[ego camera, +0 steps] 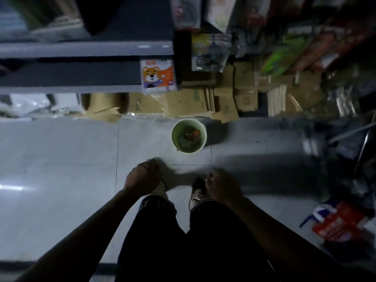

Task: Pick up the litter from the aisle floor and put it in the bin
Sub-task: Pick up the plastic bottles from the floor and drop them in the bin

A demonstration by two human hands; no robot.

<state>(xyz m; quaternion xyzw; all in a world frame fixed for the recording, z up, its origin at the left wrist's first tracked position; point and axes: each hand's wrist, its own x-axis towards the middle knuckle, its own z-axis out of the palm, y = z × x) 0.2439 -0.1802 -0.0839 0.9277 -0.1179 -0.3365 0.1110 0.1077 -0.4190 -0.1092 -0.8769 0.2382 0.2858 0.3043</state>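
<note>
A pale green bin (175,127) stands on the grey tiled floor ahead of my feet, with green and orange litter (188,138) lying in its bottom. My left hand (143,176) hangs below and left of the bin, fingers curled, nothing visible in it. My right hand (220,184) hangs below and right of the bin over my right shoe, fingers loosely curled, nothing seen in it. Both hands are blurred and seen from the back.
Flattened cardboard boxes (189,102) lie along the base of the grey shelves (85,49) behind the bin. A carton with a cartoon bear (157,76) leans on the shelf. Packaged goods (337,220) crowd the right side. Bare floor tiles (61,159) spread to the left.
</note>
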